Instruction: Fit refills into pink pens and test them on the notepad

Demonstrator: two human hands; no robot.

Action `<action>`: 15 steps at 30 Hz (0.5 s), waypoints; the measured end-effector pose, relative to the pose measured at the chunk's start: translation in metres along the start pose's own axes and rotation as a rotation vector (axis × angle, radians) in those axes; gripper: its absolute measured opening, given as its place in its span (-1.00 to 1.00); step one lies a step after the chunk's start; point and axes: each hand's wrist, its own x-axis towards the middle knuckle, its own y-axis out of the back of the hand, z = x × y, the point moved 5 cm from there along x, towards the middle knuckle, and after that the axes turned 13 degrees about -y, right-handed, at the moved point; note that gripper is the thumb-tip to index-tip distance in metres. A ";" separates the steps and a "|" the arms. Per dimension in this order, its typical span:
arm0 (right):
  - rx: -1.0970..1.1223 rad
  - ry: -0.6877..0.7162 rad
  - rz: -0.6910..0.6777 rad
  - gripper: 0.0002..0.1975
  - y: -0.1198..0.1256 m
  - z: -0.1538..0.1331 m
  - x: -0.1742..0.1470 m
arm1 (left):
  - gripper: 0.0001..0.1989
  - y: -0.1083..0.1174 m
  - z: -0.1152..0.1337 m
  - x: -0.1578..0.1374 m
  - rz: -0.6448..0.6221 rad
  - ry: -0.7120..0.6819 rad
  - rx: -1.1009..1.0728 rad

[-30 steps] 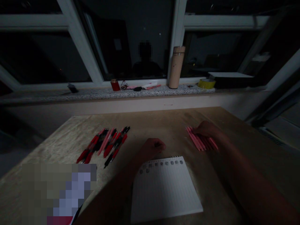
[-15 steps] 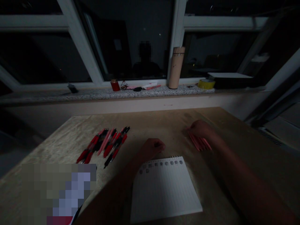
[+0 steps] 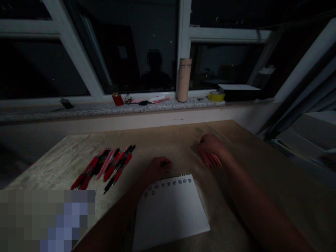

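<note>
A row of pink pens point(image 3: 210, 159) lies on the right part of the table. My right hand point(image 3: 212, 142) is over their far ends, its fingers closed on a pink pen; the dim light blurs the exact grip. My left hand point(image 3: 159, 166) rests on the table just beyond the notebook's top edge, fingers curled in, with nothing visible in them. Below it, a spiral notebook point(image 3: 173, 213) lies with its lined page up, and small dark round marks run along the top lines. My left forearm covers part of its left side.
Several red, black and pink pens point(image 3: 105, 166) lie in a slanted group on the table's left. A blurred-out patch covers the lower left corner. On the windowsill stand a tan flask point(image 3: 184, 80), a red jar point(image 3: 118, 99) and yellow tape point(image 3: 216, 96).
The view has swung to the right, so everything appears further left. Both hands keep nearly the same places by the notebook and the pink pens.
</note>
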 end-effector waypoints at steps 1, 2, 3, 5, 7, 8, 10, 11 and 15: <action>-0.006 0.010 0.003 -0.67 0.002 -0.002 -0.002 | -0.77 0.001 0.002 -0.001 0.007 -0.014 0.040; -0.008 0.015 0.009 -0.66 0.004 -0.004 -0.004 | -0.77 0.002 0.004 -0.002 0.012 -0.034 0.085; -0.009 0.019 0.013 -0.65 0.006 -0.006 -0.007 | -0.77 0.002 0.007 -0.004 0.012 -0.057 0.133; -0.002 0.030 0.021 -0.63 0.008 -0.010 -0.012 | -0.76 0.001 0.012 -0.008 -0.001 -0.096 0.231; 0.007 0.059 0.018 -0.62 0.008 -0.017 -0.017 | -0.76 -0.001 0.016 -0.011 -0.028 -0.129 0.326; 0.013 0.074 0.016 -0.63 0.007 -0.020 -0.019 | -0.76 -0.003 0.017 -0.012 -0.041 -0.147 0.373; 0.020 0.110 0.011 -0.66 0.003 -0.030 -0.025 | -0.78 -0.004 0.019 -0.014 -0.064 -0.189 0.465; 0.021 0.128 0.012 -0.67 0.001 -0.035 -0.029 | -0.79 -0.004 0.019 -0.015 -0.070 -0.206 0.509; 0.015 0.222 -0.009 -0.71 -0.018 -0.062 -0.051 | -0.80 0.003 0.018 -0.018 -0.086 -0.191 0.643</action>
